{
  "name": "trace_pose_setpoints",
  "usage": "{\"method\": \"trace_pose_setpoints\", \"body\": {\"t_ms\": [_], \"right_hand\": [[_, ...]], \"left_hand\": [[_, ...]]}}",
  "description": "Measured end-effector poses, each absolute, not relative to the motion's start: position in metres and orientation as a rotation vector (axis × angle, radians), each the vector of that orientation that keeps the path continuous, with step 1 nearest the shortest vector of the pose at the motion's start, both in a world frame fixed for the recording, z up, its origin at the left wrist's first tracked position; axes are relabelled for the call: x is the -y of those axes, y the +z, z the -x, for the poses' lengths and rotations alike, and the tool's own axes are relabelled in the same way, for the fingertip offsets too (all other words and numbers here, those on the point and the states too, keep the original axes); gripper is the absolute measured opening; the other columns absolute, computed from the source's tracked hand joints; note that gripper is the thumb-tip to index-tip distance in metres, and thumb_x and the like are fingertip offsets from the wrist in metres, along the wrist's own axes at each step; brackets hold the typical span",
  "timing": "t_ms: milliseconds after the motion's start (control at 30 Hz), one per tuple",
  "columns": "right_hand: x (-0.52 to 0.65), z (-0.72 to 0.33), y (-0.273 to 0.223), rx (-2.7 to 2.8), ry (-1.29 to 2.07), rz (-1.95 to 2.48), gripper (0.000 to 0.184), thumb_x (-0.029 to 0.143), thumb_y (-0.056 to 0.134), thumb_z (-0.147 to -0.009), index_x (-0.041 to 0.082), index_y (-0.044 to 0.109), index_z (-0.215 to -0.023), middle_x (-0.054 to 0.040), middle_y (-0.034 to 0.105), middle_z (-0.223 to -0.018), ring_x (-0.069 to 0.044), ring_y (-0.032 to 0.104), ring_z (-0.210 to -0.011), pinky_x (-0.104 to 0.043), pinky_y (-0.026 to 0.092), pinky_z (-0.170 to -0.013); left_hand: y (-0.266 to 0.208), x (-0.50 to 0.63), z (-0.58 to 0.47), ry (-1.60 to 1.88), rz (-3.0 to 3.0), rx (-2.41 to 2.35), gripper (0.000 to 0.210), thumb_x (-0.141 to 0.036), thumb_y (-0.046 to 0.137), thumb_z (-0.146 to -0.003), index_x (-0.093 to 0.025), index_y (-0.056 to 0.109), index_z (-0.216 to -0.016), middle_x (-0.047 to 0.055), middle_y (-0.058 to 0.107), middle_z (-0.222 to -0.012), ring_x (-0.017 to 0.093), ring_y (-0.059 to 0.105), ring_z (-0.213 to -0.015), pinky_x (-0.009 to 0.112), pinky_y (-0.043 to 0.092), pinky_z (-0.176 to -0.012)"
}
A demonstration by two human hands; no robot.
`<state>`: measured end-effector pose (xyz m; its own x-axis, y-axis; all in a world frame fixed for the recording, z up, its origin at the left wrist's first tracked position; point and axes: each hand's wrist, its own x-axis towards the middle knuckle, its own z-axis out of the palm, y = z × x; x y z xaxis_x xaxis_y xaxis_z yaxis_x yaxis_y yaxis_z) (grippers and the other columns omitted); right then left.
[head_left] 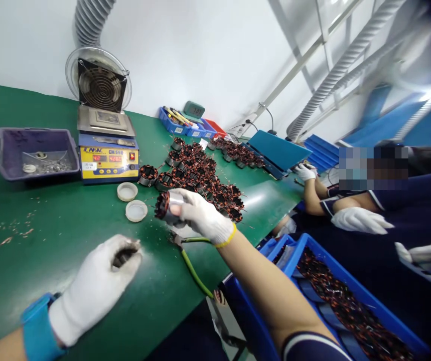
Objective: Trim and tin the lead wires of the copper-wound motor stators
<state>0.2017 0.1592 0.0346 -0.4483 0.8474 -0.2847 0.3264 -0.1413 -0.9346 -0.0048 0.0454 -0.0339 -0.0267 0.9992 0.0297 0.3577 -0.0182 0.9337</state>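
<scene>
In the head view my right hand [205, 215], in a white glove, is closed around a motor stator [172, 208]. The stator has a grey metal ring, with dark and copper-coloured windings at its left end, and is held above the bench. My left hand [100, 281], also gloved, has thumb and fingers brought together in a pinch; what lies between the tips, if anything, is too small to make out. Below my right hand lie cutters [192, 265] with green handles. Two round white dishes [136, 211] stand left of the held stator.
Many wound stators [196, 173] crowd the green bench [87, 210]. Behind stands a yellow-and-blue solder pot [110, 163] with a fan [102, 85]. A grey-purple bin [38, 135] is at left, a blue crate [313, 245] of stators at lower right. Another person [418, 220] works at right.
</scene>
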Motion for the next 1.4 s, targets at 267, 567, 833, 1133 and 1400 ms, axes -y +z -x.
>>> {"method": "trace_pose_setpoints", "body": {"t_ms": [267,567,833,1133,1400], "right_hand": [[-0.188,-0.168,0.031,1.907,1.540,1.546,0.037,0.040,0.075,-0.076,0.015,0.064,-0.102,-0.0004,0.063,-0.079,-0.010,0.059,-0.058,-0.021,0.045,-0.050],[-0.190,-0.170,0.032,2.036,1.448,1.514,0.051,0.050,0.074,-0.078,0.016,0.067,-0.115,-0.0034,0.070,-0.088,-0.013,0.062,-0.066,-0.023,0.050,-0.058],[-0.168,-0.163,0.061,2.701,-0.113,1.389,0.062,0.045,0.069,-0.081,0.027,0.055,-0.140,-0.0099,0.063,-0.121,-0.029,0.067,-0.099,-0.040,0.056,-0.077],[-0.169,-0.147,0.060,2.989,-0.432,1.359,0.054,0.043,0.064,-0.086,0.025,0.051,-0.135,-0.0116,0.059,-0.118,-0.029,0.065,-0.095,-0.036,0.054,-0.067],[-0.228,-0.125,0.117,2.676,-0.586,1.325,0.057,0.046,0.058,-0.091,0.024,0.045,-0.142,-0.0153,0.054,-0.128,-0.033,0.062,-0.104,-0.042,0.053,-0.077]], "left_hand": [[-0.044,-0.044,0.000,0.800,-1.800,-1.434,0.022,-0.034,0.051,-0.084,-0.021,0.067,-0.088,0.011,0.074,-0.091,0.032,0.068,-0.087,0.047,0.052,-0.079],[-0.045,-0.045,-0.001,0.734,-1.873,-1.448,0.021,-0.034,0.048,-0.086,-0.022,0.066,-0.088,0.010,0.074,-0.092,0.031,0.070,-0.086,0.047,0.054,-0.078],[-0.046,-0.045,-0.001,0.729,-1.954,-1.449,0.020,-0.032,0.048,-0.087,-0.023,0.066,-0.085,0.010,0.075,-0.092,0.029,0.071,-0.084,0.042,0.056,-0.074],[-0.050,-0.047,0.000,0.838,-1.990,-1.467,0.020,-0.031,0.051,-0.086,-0.023,0.070,-0.086,0.008,0.076,-0.089,0.028,0.074,-0.080,0.042,0.060,-0.070],[-0.067,-0.045,0.001,0.924,-2.100,-1.493,0.021,-0.026,0.060,-0.085,-0.023,0.072,-0.102,0.005,0.078,-0.090,0.024,0.076,-0.079,0.032,0.062,-0.070]]}}
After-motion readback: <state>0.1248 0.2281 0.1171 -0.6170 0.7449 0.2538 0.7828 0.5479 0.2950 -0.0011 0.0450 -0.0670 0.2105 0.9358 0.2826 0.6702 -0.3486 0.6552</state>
